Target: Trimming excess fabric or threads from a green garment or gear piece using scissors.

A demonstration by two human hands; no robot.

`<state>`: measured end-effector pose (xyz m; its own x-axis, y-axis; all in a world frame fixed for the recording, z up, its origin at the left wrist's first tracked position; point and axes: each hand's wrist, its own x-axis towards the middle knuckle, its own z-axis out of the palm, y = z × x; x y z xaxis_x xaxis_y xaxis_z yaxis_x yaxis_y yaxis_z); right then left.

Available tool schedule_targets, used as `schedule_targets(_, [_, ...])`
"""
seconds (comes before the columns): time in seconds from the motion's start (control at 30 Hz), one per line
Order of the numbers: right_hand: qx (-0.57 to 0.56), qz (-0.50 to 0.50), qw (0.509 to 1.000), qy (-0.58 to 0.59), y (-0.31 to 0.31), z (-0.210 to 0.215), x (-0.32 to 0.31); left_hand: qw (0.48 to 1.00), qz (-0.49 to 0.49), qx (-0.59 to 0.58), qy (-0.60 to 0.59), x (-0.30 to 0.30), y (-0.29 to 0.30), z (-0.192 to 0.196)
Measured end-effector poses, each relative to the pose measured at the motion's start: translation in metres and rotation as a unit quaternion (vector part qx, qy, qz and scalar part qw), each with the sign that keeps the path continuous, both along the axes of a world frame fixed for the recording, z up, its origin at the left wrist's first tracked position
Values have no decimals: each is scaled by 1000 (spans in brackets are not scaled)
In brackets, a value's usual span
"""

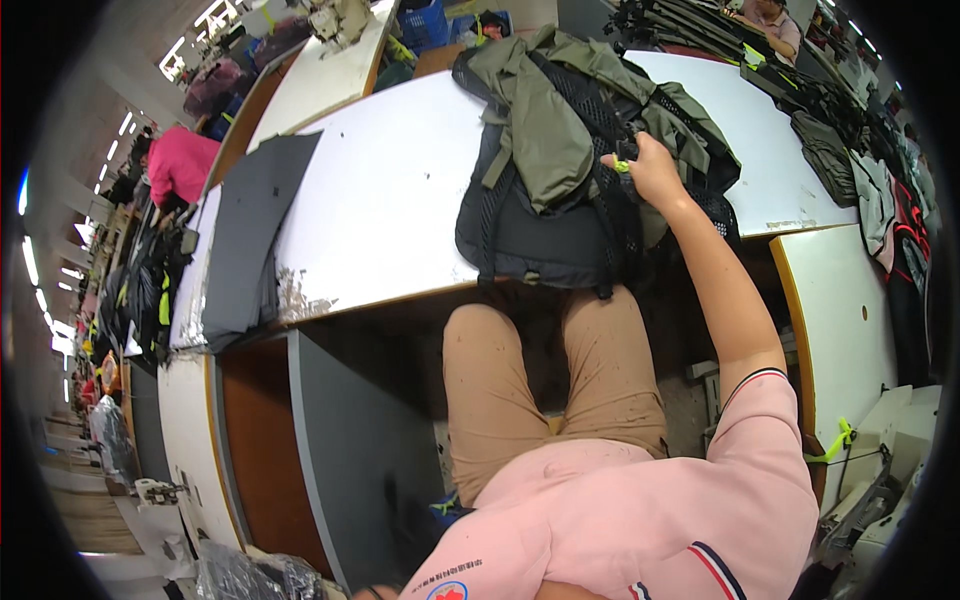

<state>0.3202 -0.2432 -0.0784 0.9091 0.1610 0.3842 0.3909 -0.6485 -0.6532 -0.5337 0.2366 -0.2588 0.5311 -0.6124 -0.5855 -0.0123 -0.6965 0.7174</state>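
Note:
An olive-green and black backpack (545, 150) lies on the white table in front of me, with its black mesh straps and padded panel toward my lap. Over its right part reaches my right hand (655, 172), fingers closed. At those fingertips shows a small black piece (627, 147) with a bright yellow-green loop (620, 166); its exact kind is too small to make out. The hand partly covers the bag's fabric there. My left hand is out of view.
Dark grey flat sheets (255, 230) lie stacked at the table's left, overhanging the front edge. More bags and straps (825, 155) are heaped at the right. A sewing machine (340, 22) stands at the far left. One person in pink (180, 165) bends at left; another (775, 28) is far right.

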Motion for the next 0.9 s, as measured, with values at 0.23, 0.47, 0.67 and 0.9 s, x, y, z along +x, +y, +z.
schedule_targets(0.23, [-90, -29, 993, 76, 57, -3, 28, 987, 158, 25, 34, 114, -49, 8])
schedule_targets(0.47, [240, 330, 902, 142, 93, 28, -72, 876, 466, -24, 122, 346, -156, 126])
schedule_targets(0.67, [202, 597, 718, 295, 77, 54, -212, 613, 571, -537, 97, 554, -159, 150])
schedule_targets(0.9, [121, 606, 648, 446, 53, 26, -258, 617, 605, -500, 67, 629, -179, 145])
